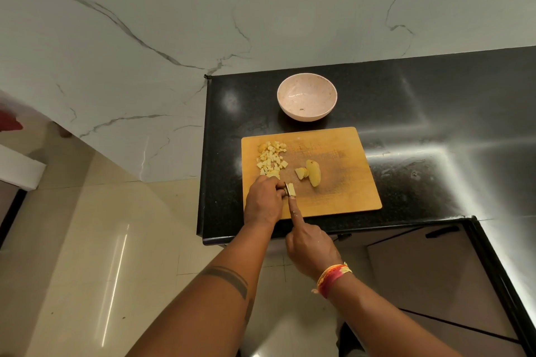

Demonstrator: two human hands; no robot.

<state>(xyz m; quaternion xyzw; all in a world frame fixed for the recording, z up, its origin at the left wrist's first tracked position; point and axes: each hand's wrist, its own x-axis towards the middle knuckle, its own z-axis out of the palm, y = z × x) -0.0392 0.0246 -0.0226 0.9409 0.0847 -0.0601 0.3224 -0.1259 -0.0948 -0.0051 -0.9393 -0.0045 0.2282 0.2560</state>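
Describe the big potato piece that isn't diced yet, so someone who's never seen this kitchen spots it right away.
On the black counter lies a wooden cutting board, with a pale bowl behind it. Near the board's middle sits the potato half, a few slices fanned against its left side. It is the only large rounded piece; the rest are small cubes.
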